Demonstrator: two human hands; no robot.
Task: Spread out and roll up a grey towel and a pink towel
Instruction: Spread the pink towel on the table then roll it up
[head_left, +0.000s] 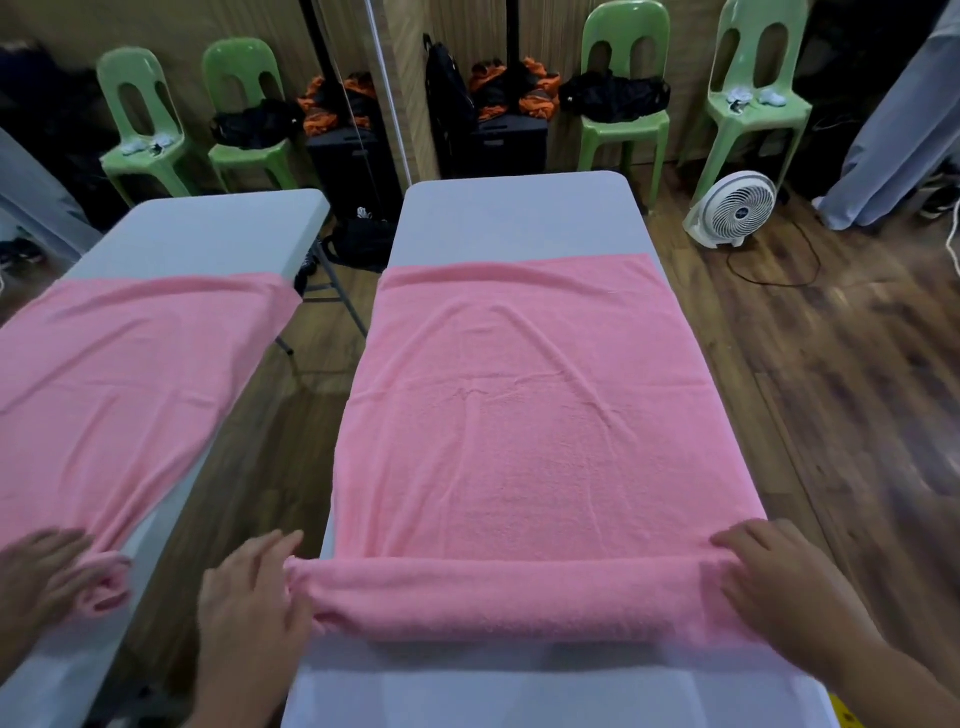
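A pink towel (524, 415) lies spread lengthwise on a white folding table (514, 218). Its near end is rolled into a thick roll (509, 597) that runs across the table. My left hand (249, 603) holds the roll's left end, with the fingers spread and curled over it. My right hand (769, 577) lies on the right end, fingers over the top of the roll. The flat part of the towel shows a few creases. I see no grey towel.
A mirror on the left shows a second table (208, 228), a pink towel and a hand. Green plastic chairs (623, 124) with dark bags stand along the far wall. A white fan (732, 208) sits on the wooden floor to the right.
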